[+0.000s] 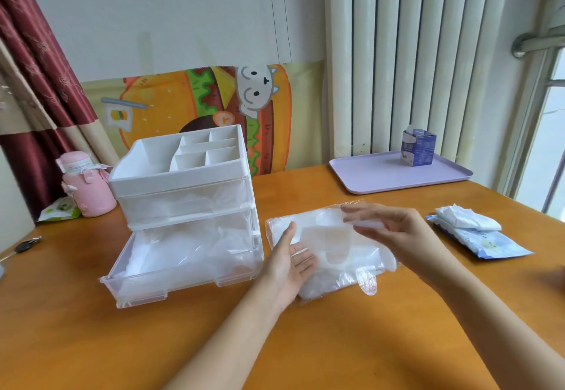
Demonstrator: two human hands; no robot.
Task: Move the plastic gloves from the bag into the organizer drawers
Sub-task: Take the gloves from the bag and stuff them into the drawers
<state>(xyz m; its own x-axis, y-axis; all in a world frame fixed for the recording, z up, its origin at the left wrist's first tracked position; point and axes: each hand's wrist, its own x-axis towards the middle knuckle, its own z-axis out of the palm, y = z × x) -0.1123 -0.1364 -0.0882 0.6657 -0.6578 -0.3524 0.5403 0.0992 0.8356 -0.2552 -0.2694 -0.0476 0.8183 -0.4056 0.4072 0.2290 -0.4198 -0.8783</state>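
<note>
- Resting on the left part of the bag (305, 221), the left grip (290, 262) is seen with fingers straight and nothing clasped; the bag is pressed to the bench (153, 343).
- Right grip (394, 227) is held just above the bag, fingers extended leftward. The fingertips are blurred; a thin film is noted there, but whether it is pinched cannot be told.
- Plastic gloves (333, 246): the stack is lodged in the bag, between the two grips. One glove's fingers are seen protruding at the bag's near edge.
- Lower drawer (146, 285) of the organizer (180, 169) is pulled out, just left of the bag, with clear film lying in it. Upper drawer (171, 206) is pushed in.
- Step in hand (judged): a glove is to be peeled from the stack.
- Method advised: the bag should be pinned by the left grip while only the top layer is pinched. Cling between sheets is expected, so a slow lift is recommended. A short carry leftward follows, and the glove is laid flat in the open drawer.
</note>
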